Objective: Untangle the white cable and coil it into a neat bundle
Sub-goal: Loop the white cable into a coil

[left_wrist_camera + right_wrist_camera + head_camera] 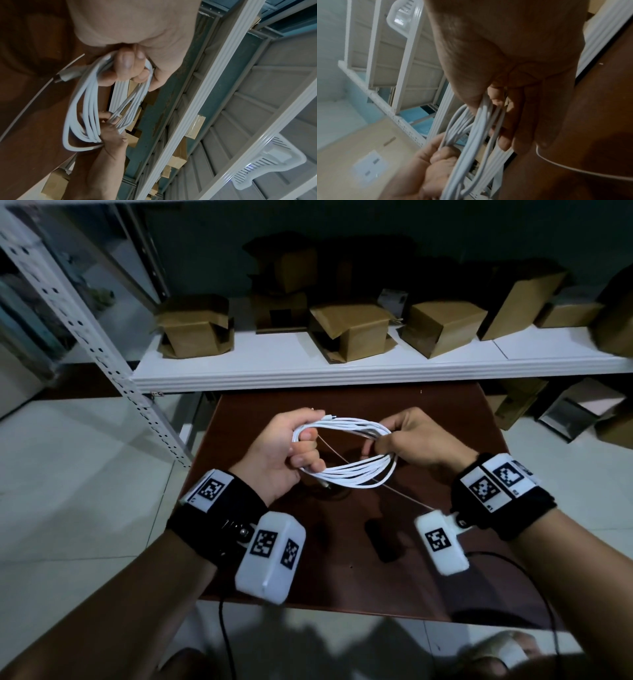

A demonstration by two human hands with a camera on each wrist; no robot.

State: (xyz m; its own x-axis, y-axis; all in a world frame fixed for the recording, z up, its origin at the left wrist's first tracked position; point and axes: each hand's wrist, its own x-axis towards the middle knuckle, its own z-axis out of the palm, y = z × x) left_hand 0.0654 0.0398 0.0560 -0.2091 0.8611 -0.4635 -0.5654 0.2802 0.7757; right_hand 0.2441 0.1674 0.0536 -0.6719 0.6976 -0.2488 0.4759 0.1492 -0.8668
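Wrist-worn camera boxes (270, 556) fill the foreground, strapped on black bands. Above the brown table (428, 577), both hands are up and working. The left hand (277, 453) has its fingers curled through one end of the white cable (346, 474), gripping the loops tight. The right hand (421, 440) pinches the opposite end, fingers wrapped round the strands. The cable hangs between them as a multi-loop oval, clear of the table. One plug (68, 73) pokes out beside the left fingers. Behind the table, cardboard boxes (349, 332) line the white shelf (308, 371).
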